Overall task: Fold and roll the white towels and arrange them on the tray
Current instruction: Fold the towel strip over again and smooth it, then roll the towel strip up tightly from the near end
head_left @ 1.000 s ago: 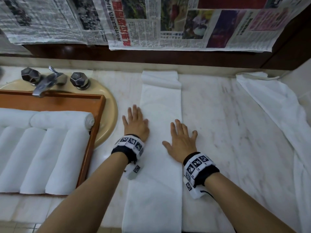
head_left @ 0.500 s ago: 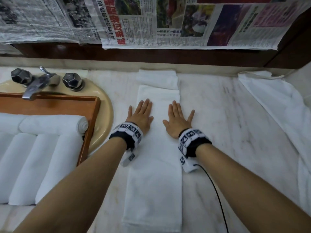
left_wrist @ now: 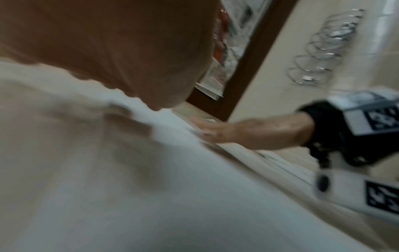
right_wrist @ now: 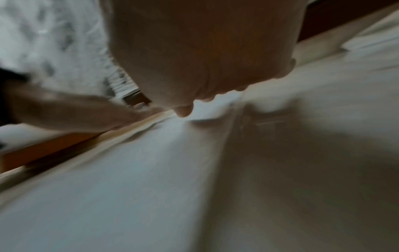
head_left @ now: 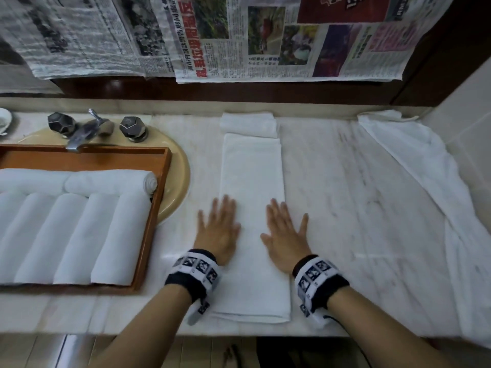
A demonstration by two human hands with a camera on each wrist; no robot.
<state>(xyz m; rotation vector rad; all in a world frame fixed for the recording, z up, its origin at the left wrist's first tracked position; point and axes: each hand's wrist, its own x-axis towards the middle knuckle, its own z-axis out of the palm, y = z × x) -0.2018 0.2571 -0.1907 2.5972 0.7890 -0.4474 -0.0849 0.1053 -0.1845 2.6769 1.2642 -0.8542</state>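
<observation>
Hands (head_left: 252, 232) flat on folded towel (head_left: 252, 181)

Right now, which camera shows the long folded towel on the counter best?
The head view: the whole folded towel lies flat, both hands pressing it. The left wrist and right wrist views show only blurred white cloth under a palm.

Towel (head_left: 253, 208) is showing as white matt cloth, soft nap, pressed flat. Rolls (head_left: 71, 235) are looking like the same cloth. Tray (head_left: 156, 208) is reading as orange-brown wood, smooth, slight sheen. Counter (head_left: 358, 208) is looking like pale veined marble, polished. Basin (head_left: 178, 181) rim is showing as glossy cream ceramic. Tap (head_left: 87, 128) is gleaming as faceted chromed metal. Newsprint (head_left: 265, 35) is hanging as thin matt paper, crinkled. Wristbands (head_left: 194, 274) are showing as black fabric with printed tags.
</observation>
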